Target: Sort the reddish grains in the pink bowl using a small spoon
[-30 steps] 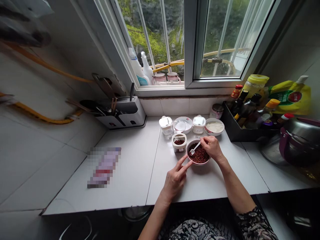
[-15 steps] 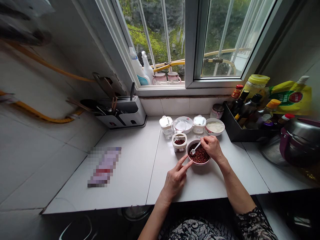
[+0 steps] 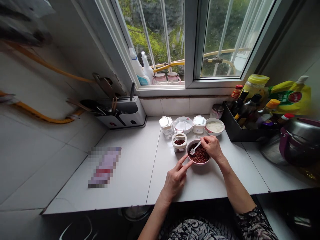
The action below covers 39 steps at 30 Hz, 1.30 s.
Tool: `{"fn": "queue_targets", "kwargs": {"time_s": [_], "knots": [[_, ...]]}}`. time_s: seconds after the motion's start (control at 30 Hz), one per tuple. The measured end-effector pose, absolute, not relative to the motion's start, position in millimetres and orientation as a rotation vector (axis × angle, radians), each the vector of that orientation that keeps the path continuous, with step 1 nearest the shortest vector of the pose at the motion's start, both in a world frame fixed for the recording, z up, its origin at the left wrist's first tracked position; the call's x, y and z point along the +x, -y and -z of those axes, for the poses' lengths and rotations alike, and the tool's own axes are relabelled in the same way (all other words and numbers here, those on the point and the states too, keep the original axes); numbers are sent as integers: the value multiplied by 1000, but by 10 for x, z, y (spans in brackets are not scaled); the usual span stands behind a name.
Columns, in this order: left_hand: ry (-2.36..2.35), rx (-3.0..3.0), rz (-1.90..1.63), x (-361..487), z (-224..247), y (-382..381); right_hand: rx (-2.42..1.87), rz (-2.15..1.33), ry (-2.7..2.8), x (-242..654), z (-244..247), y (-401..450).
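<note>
A bowl full of small dark red grains stands on the white counter. My right hand pinches the handle of a small white spoon, whose scoop rests at the grains on the bowl's left side. Two fingers of my left hand stretch out and touch the bowl's near left rim; its other fingers look curled. Left of the bowl sits a square clear jar with its lid up and similar grains inside. Behind are two lidded jars, a white bowl and a bowl of white contents.
A dark tray of bottles and a metal pot stand on the right. At the back left is a utensil holder. A blurred-out packet lies on the left counter. The window is behind.
</note>
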State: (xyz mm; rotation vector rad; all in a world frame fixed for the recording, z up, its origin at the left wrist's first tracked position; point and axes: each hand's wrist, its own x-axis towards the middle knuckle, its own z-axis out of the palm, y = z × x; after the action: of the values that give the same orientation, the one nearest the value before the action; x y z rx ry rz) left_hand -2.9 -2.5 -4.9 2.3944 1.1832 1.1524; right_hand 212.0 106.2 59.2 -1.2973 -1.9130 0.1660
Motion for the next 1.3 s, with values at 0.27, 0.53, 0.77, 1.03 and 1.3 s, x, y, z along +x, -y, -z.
{"fn": "queue_targets", "kwargs": {"time_s": [0.27,0.53,0.77,1.03,1.3], "knots": [[-1188,2394,-1153,-30,36,29,-1304,-267,1846,2104,-617,-1060],[-1202,2415,-1144,-26,45,18,-1321,-638,1637,2129,-608,-1052],[-1190,2403,-1159,-21,42,20,-1352,-797,1469,2133,-622,-1154],[-1199,2398,-1129,-24,47,16,-1275,-339,1595,1802,-840,-1075],[-1203,2398,-1133,-25,52,17,-1067,230,1957,1580,-857,-938]]}}
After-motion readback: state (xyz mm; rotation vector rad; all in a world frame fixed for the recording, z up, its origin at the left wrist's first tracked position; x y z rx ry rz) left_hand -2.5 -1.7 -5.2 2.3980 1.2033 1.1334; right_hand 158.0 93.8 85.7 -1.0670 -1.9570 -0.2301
